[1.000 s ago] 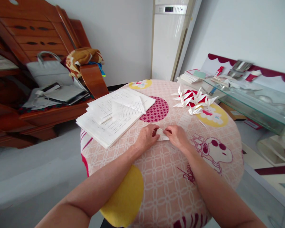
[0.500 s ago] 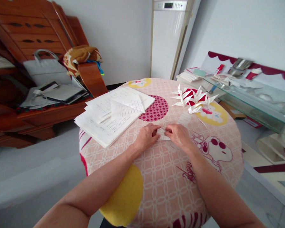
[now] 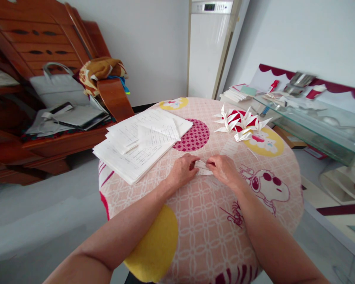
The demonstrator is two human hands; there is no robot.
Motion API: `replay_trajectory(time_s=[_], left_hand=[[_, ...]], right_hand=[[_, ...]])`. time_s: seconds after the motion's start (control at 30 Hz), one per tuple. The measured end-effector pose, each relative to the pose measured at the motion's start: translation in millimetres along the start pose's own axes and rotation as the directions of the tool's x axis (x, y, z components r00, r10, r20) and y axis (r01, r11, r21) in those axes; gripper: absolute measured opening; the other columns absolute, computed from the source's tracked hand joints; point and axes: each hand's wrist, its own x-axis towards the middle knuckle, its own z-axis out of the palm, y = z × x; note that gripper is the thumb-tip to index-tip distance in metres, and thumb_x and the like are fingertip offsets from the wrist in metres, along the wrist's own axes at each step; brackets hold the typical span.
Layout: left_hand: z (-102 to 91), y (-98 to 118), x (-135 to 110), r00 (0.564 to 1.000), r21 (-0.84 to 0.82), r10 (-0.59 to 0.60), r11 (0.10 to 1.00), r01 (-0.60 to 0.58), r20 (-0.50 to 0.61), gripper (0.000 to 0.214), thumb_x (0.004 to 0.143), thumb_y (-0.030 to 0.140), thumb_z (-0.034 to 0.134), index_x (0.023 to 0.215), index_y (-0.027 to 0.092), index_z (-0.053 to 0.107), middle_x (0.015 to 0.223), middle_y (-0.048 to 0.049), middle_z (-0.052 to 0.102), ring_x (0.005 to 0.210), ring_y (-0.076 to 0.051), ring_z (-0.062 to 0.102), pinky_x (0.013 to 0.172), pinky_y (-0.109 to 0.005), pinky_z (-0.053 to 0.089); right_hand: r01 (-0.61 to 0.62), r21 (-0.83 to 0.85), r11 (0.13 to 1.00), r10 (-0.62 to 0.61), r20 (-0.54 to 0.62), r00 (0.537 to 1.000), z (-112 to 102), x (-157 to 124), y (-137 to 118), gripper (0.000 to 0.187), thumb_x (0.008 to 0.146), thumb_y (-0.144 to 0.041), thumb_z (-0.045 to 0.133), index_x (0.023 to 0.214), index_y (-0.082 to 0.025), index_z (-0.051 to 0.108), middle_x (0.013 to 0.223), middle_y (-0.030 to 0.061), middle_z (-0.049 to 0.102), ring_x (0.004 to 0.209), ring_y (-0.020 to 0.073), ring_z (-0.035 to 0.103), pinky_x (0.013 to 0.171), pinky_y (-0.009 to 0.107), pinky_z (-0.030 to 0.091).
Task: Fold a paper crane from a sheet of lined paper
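A small folded piece of white paper [image 3: 203,169] lies on the patterned tablecloth [image 3: 201,213], between my two hands. My left hand [image 3: 184,169] grips its left side with curled fingers. On the other side my right hand [image 3: 223,167] pinches the paper's upper right part between thumb and fingers. Parts of the folds are covered by my fingertips. Beyond my right hand stand several white folded paper cranes [image 3: 244,123], grouped close together. To the left lies a stack of written paper sheets [image 3: 136,157], with a loosely folded sheet [image 3: 161,132] on top.
A glass shelf [image 3: 313,122] with cups and other items stands close to the table's right side. A wooden bench [image 3: 35,146] holding a grey bag [image 3: 57,88] and papers is on the left. A tall white appliance [image 3: 208,55] stands behind the table.
My hands stay in nearly the same place. The fingers have shifted slightly, and a little more of the folded paper shows between them.
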Motion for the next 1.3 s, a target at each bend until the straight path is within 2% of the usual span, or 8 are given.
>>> replay_trajectory(time_s=[0.43,1.0,1.3], left_hand=[[0.9,-0.9,-0.3,1.0,-0.005,0.01,1.0,-0.01,-0.004,0.04,0.075,0.009,0.064,0.113,0.014,0.071,0.077,-0.0007,0.06,0.068,-0.013,0.056,0.073,-0.028,0.049],[1.7,-2.0,0.4,1.0,-0.012,0.023,1.0,-0.023,-0.008,0.039,0.075,0.01,0.063,0.113,0.015,0.071,0.076,0.0002,0.059,0.067,-0.013,0.055,0.072,-0.027,0.048],[1.0,-1.3,-0.2,1.0,-0.014,0.01,1.0,-0.011,-0.007,0.039,0.074,0.009,0.063,0.112,0.015,0.071,0.078,-0.0005,0.061,0.067,-0.013,0.056,0.071,-0.026,0.048]], right_hand=[[-0.014,0.022,1.0,0.014,-0.005,1.0,-1.7,0.0,-2.0,0.017,0.089,-0.031,0.065,0.083,-0.018,0.075,0.082,0.0064,0.075,0.078,0.0195,0.066,0.066,0.028,0.035],[0.019,0.006,1.0,-0.018,-0.02,1.0,-1.8,-1.8,-4.3,0.026,0.094,-0.036,0.059,0.082,-0.018,0.074,0.083,0.007,0.075,0.078,0.0195,0.066,0.066,0.029,0.035],[0.013,-0.023,1.0,-0.013,0.005,1.0,-1.1,-0.6,-4.6,0.018,0.09,-0.033,0.065,0.083,-0.018,0.073,0.087,0.0072,0.074,0.082,0.0205,0.066,0.068,0.028,0.037]])
